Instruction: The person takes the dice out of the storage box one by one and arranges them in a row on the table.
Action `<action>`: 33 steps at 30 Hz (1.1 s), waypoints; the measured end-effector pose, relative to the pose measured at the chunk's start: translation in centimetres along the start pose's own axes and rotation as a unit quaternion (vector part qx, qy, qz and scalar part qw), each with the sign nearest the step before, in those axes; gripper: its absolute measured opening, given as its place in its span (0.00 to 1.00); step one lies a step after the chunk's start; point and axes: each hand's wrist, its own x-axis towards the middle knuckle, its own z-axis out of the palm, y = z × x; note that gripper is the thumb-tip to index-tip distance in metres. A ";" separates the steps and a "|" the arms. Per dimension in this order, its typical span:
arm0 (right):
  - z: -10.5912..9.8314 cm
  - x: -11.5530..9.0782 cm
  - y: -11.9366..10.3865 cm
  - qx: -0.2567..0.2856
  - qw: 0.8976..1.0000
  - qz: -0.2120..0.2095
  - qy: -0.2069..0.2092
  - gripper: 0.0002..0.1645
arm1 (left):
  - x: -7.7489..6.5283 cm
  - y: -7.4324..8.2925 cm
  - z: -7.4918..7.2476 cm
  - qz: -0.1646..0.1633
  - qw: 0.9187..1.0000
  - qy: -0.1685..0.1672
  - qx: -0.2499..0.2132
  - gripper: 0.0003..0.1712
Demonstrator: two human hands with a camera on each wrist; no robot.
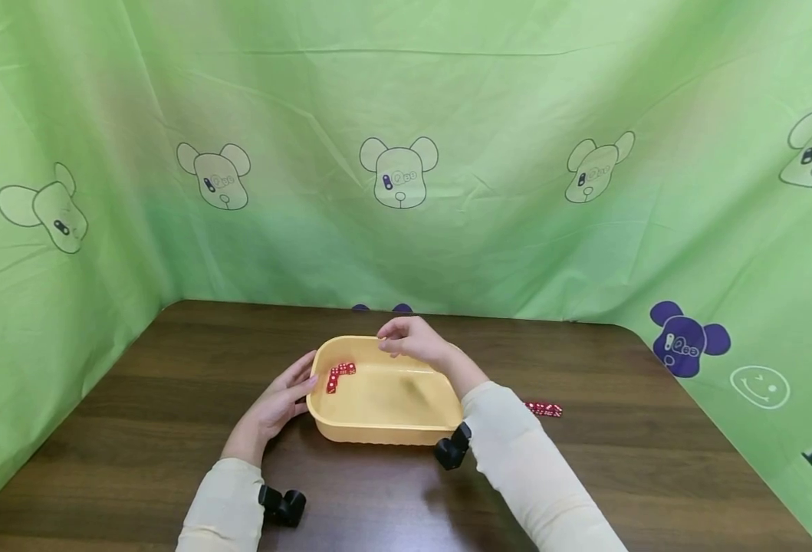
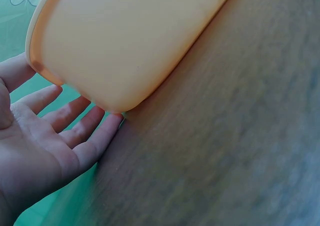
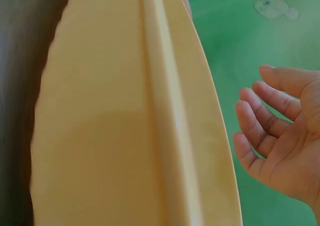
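Observation:
A yellow plastic tub (image 1: 392,435) sits on the table, with several red dice (image 1: 333,379) grouped at its left end inside. My left hand (image 1: 276,406) holds that end, thumb at the rim and fingers against the outer wall; the left wrist view shows the fingertips touching the tub (image 2: 115,51). Above the tub's far side hovers my right hand (image 1: 415,340). Its fingers are loosely bent, and the right wrist view shows this hand (image 3: 285,136) with nothing in its palm. More red dice (image 1: 545,409) lie in a row on the table, partly hidden by the right sleeve.
The brown wooden table (image 1: 192,368) ends at a green printed cloth (image 1: 406,253), which hangs behind it and along both sides. Small black devices sit on the left wrist (image 1: 283,506) and right wrist (image 1: 452,447).

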 end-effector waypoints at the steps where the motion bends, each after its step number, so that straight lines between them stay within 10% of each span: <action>1: 0.4 0.3 0.2 0.004 1.000 -0.004 -0.005 0.15 | 0.0 0.0 0.0 -0.001 1.000 0.001 0.001 0.31; 33: 7.9 3.1 0.7 0.087 0.995 0.042 -0.034 0.10 | 0.1 -0.1 -0.2 0.005 1.000 -0.007 0.000 0.33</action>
